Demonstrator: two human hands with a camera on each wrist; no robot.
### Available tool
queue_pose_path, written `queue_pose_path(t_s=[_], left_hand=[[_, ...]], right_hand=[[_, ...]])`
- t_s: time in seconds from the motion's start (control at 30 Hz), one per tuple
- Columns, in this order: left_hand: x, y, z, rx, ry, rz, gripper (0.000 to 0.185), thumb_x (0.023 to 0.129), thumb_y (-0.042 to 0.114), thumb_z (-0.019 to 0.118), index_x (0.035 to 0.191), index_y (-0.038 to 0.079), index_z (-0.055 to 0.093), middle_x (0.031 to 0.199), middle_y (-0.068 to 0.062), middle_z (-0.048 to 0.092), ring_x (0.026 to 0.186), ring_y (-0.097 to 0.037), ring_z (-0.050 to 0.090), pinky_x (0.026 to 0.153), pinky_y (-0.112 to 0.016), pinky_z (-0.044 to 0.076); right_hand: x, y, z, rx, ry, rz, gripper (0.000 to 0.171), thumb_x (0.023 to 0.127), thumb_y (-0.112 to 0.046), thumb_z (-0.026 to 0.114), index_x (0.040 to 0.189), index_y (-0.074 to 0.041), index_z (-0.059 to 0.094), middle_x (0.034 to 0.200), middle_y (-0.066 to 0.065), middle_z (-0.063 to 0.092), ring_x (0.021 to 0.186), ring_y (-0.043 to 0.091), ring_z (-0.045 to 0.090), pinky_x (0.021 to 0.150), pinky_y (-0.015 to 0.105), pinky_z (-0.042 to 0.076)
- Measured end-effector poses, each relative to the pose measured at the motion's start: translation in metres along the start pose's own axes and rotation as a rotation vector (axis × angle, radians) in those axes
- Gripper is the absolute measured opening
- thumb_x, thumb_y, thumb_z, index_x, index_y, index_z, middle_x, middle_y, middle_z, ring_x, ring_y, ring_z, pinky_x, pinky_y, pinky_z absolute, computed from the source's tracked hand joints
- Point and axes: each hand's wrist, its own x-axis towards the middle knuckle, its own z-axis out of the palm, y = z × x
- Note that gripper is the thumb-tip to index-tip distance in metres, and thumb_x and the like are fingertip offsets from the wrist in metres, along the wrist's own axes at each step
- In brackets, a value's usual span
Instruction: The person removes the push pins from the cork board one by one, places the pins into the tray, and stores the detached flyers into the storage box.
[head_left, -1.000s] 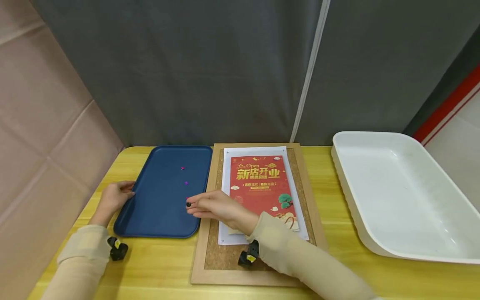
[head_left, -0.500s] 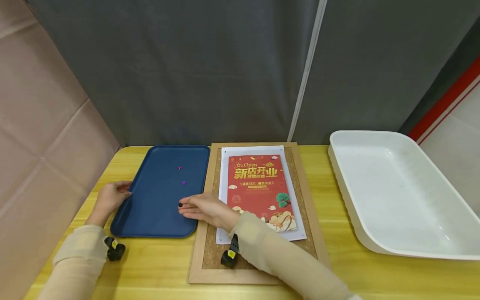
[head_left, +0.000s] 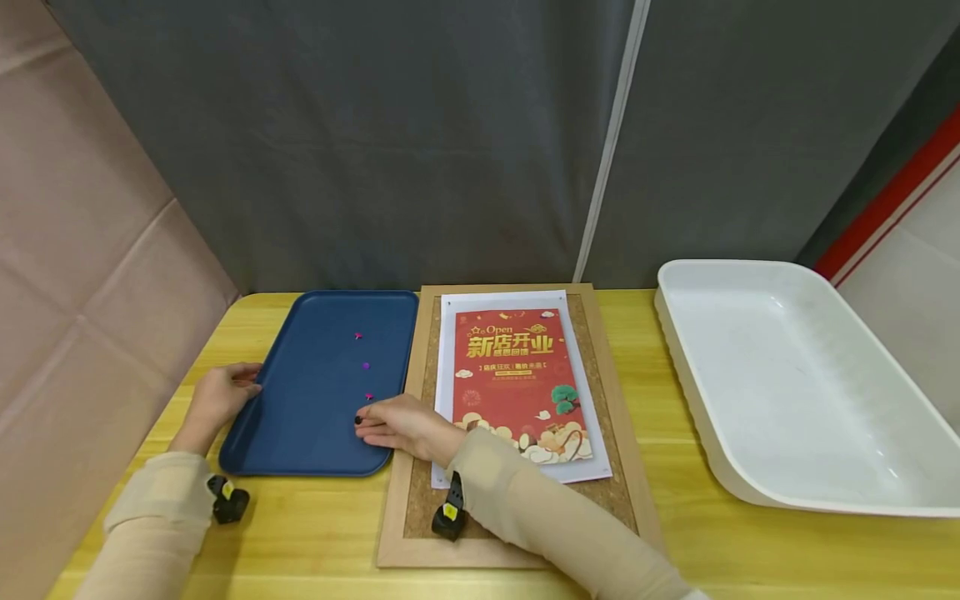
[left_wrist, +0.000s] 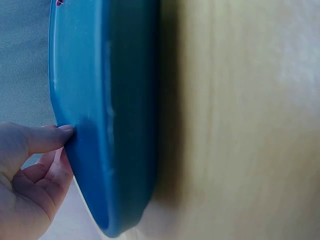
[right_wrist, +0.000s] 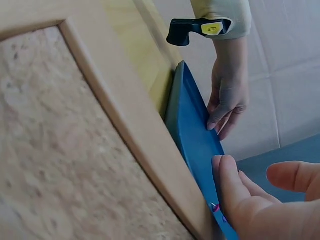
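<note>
The black pushpin sits at the very tips of your right hand, over the near right part of the blue tray, close to the tray's right rim. Your right fingertips touch it, and the fingers reach flat and leftward across the rim from the cork board side; whether they actually pinch the pin or only rest against it cannot be told from the head view. In the right wrist view your right hand shows a straight thumb and loosely extended fingers above the tray, and the pin itself is hidden there.

Just beyond your fingertips lies a magenta pushpin on the tray floor, with a purple one further back and another magenta one behind that, all three apart from each other in a rough line.

Your left hand is at the tray's left edge, thumb tip pressed against the rim and the other fingers loosely curled beneath it.

Right of the tray, touching it, lies the framed cork board carrying a white sheet and a red poster. Your right forearm crosses the board's near left corner. A white plastic bin stands well apart on the right of the yellow wooden table.
</note>
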Motion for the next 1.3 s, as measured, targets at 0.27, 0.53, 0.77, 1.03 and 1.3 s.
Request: queue_pose_path(t_s=[0.27,0.53,0.77,1.03,1.3], left_hand=[[-0.001,0.0,0.0,0.009,0.018,0.003,0.039,0.091,0.001,0.056,0.125,-0.016,0.051,0.117,-0.038,0.057,0.098,-0.047,0.059,0.076,-0.048,0.053],[0.0,0.001,0.0,0.003,0.016,0.01,0.039,0.091,0.001,0.056,0.126,-0.016,0.051,0.118,-0.039,0.056,0.1,-0.049,0.059,0.078,-0.05,0.053],[-0.001,0.001,0.001,0.004,0.03,0.03,0.038,0.09,0.0,0.056,0.124,-0.017,0.052,0.116,-0.039,0.057,0.099,-0.049,0.06,0.077,-0.05,0.053],[-0.001,0.0,0.002,0.002,0.022,0.011,0.039,0.091,0.001,0.056,0.126,-0.017,0.051,0.118,-0.039,0.056,0.102,-0.049,0.059,0.08,-0.052,0.053],[-0.001,0.0,0.002,-0.016,0.023,0.001,0.039,0.092,0.001,0.056,0.126,-0.016,0.051,0.12,-0.039,0.055,0.103,-0.049,0.058,0.083,-0.054,0.051]], right_hand=[[0.002,0.004,0.001,-0.02,-0.018,0.018,0.036,0.099,-0.009,0.046,0.13,0.007,0.053,0.126,0.021,0.061,0.12,0.028,0.06,0.101,0.034,0.049],[0.001,0.003,0.001,0.002,-0.018,0.022,0.038,0.099,-0.009,0.045,0.131,0.01,0.05,0.127,0.024,0.058,0.122,0.031,0.057,0.104,0.035,0.047],[-0.003,0.002,-0.001,-0.015,-0.041,0.014,0.038,0.1,-0.01,0.044,0.131,0.01,0.05,0.13,0.024,0.058,0.124,0.031,0.056,0.104,0.036,0.046],[-0.014,-0.004,-0.018,-0.045,-0.14,-0.015,0.039,0.1,-0.014,0.045,0.135,0.002,0.05,0.131,0.021,0.058,0.122,0.032,0.057,0.1,0.04,0.049],[-0.031,-0.023,-0.047,-0.038,-0.135,-0.074,0.042,0.099,-0.011,0.045,0.139,0.003,0.045,0.137,0.024,0.052,0.125,0.033,0.055,0.102,0.04,0.047]])
